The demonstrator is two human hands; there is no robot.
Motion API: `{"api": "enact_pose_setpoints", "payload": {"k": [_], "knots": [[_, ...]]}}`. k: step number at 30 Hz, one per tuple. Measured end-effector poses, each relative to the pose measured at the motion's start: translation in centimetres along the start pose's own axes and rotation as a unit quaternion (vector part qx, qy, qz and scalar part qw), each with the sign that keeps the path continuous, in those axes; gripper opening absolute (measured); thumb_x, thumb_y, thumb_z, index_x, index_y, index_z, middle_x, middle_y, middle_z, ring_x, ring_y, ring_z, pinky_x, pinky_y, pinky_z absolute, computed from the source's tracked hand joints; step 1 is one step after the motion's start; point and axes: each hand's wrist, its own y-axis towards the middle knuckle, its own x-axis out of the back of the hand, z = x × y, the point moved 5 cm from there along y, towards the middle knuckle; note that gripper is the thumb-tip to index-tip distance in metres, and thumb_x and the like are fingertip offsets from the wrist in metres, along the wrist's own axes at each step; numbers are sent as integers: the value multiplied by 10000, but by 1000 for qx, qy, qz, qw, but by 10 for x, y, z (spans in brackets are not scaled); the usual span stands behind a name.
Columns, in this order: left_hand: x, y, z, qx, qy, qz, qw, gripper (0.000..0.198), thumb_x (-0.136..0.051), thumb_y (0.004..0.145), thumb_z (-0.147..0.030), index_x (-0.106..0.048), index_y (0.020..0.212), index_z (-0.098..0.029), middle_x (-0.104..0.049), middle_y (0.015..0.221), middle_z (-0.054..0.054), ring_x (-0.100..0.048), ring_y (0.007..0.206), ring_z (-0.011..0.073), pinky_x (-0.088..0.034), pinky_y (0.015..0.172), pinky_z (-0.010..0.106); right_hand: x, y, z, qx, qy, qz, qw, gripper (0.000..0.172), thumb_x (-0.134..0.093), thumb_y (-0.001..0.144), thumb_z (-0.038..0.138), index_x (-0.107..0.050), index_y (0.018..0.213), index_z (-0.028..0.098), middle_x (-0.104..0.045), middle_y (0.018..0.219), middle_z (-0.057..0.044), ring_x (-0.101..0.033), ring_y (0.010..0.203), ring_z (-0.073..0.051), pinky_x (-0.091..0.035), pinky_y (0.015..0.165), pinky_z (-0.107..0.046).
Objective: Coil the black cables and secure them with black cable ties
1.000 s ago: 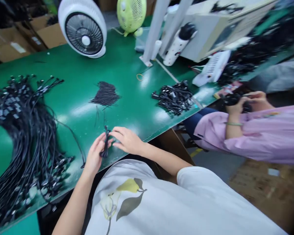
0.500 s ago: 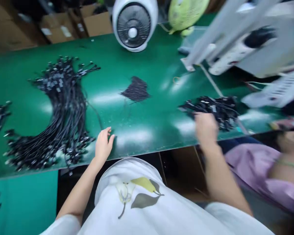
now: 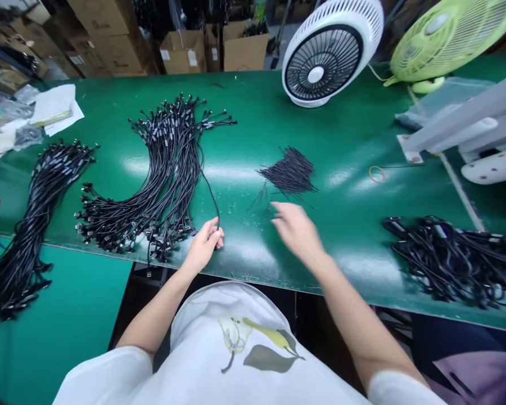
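My left hand (image 3: 203,246) is closed near the table's front edge, its fingers pinching a black cable (image 3: 209,190) that curves down from a large bundle of black cables (image 3: 168,163). My right hand (image 3: 297,229), a bit blurred, is above the table with fingers stretched and thumb apart; nothing shows in it. Its fingertips are just below a small heap of short, thin black ties (image 3: 290,170), beside a few loose ones. On the right lies a tangled pile of folded black cables (image 3: 455,256), away from both hands.
Another cable bundle (image 3: 46,197) hangs over the left front edge of the green table (image 3: 244,129). A white fan (image 3: 316,73) and a green fan (image 3: 442,42) stand at the back. A grey metal frame (image 3: 459,129) rises at right. Papers (image 3: 59,107) lie at far left.
My right hand has left the cable pile on the right and come over to the small ties. My left hand has closed on a cable. The view has turned left.
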Motion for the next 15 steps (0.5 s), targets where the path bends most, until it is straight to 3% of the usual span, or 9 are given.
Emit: {"api": "enact_pose_setpoints", "payload": {"k": [2,3,4,6,8,10,13,15], "knots": [[3,-1,-18,-20,-57,-1,998,447,-600,851,-313,-526,1251,-126,-564,801,-4,-504,576,71,-408,565,221,-58,42,68,89,28,61,994,537,-565,899,269,-462,1426,280,-538,1384,-46,-530,1204,-156,-456,942,-251],[7,-3,-25,-26,-64,-3,998,455,-614,847,-329,-533,1248,-129,-566,802,-5,-495,573,68,-405,563,219,-85,62,94,133,33,110,984,593,-523,925,252,-353,1493,247,-461,1456,-73,-491,1257,-161,-451,957,-253],[13,-5,-30,-27,-56,-3,998,464,-615,852,-347,-535,1256,-135,-576,811,0,-504,583,72,-414,572,222,-108,83,111,153,18,153,976,582,-465,954,238,-304,1513,222,-448,1459,-90,-485,1260,-158,-447,958,-251],[31,-11,-33,-27,19,5,999,449,-574,885,-381,-544,1270,-153,-624,868,31,-575,667,107,-467,646,252,-139,116,125,159,-26,209,964,464,-376,978,186,-418,1440,178,-551,1323,-114,-541,1167,-181,-451,929,-277],[59,-16,-30,-50,166,-18,985,392,-504,928,-391,-576,1252,-182,-668,987,75,-638,856,170,-503,811,326,-153,135,123,155,-61,233,958,391,-344,961,121,-572,1278,145,-622,1157,-131,-582,1058,-215,-452,881,-312],[94,-18,-24,-90,327,-93,936,369,-468,949,-373,-591,1248,-195,-663,1115,111,-617,1040,231,-464,960,404,-157,138,114,158,-84,240,954,380,-346,930,72,-625,1183,124,-630,1091,-154,-589,1009,-245,-441,846,-340],[139,-15,-8,-108,481,-195,848,390,-514,925,-345,-579,1267,-170,-622,1198,163,-563,1135,307,-434,997,476,-155,127,104,158,-112,240,951,419,-325,916,48,-591,1235,103,-611,1100,-185,-579,993,-269,-417,830,-369],[155,-7,4,-99,520,-191,826,322,-529,914,-326,-628,1177,-169,-633,1149,163,-564,1106,319,-442,973,479,-153,124,109,157,-120,228,953,451,-289,936,66,-537,1310,114,-589,1160,-190,-562,1013,-272,-401,838,-378]]}}
